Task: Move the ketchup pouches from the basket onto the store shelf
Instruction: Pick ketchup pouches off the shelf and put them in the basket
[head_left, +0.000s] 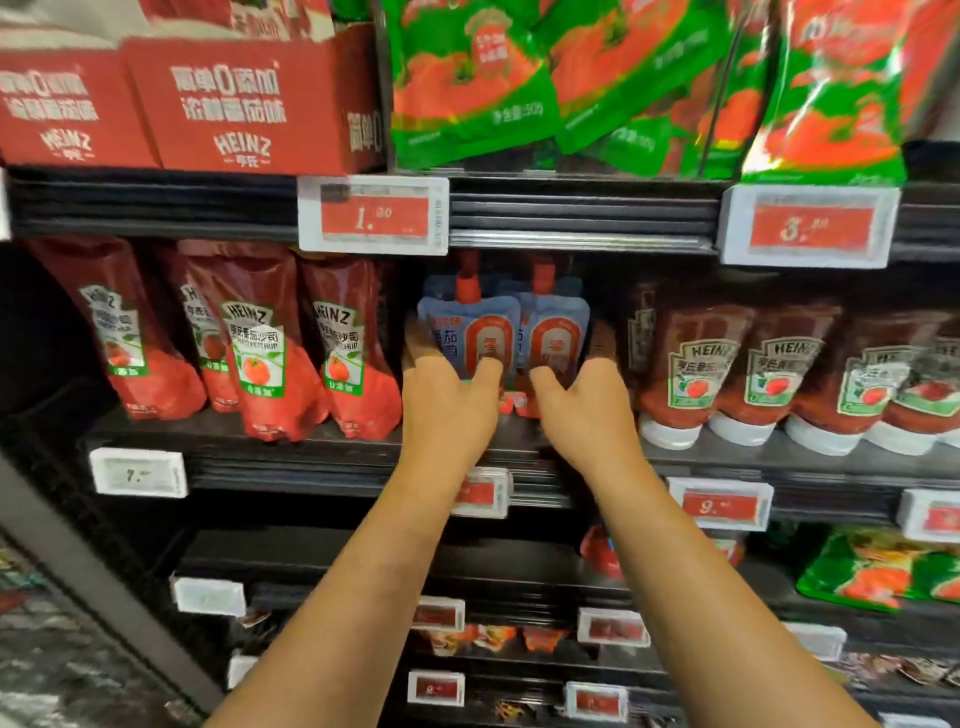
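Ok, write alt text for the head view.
Both hands, left hand and right hand, hold two blue spouted pouches upright, side by side on a store shelf, between red Heinz pouches and upside-down Heinz bottles. Green tomato packs fill the shelf above.

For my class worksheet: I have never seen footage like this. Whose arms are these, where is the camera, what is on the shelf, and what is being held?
There is no machine here. A person wears a wide-angle camera on the head, so this single picture looks forward and down along their own bare arms at a store shelf.

The left hand and right hand reach to the middle shelf. Each grips one of the two blue ketchup pouches with red caps, standing upright side by side; the thumbs press their fronts and the fingers wrap round the outer edges.

Left of them stand dark red Heinz ketchup pouches. On the right are Heinz squeeze bottles resting on white caps. Above sit red Heinz cartons and green tomato bags. Price tags line the shelf edges. No basket is in view.
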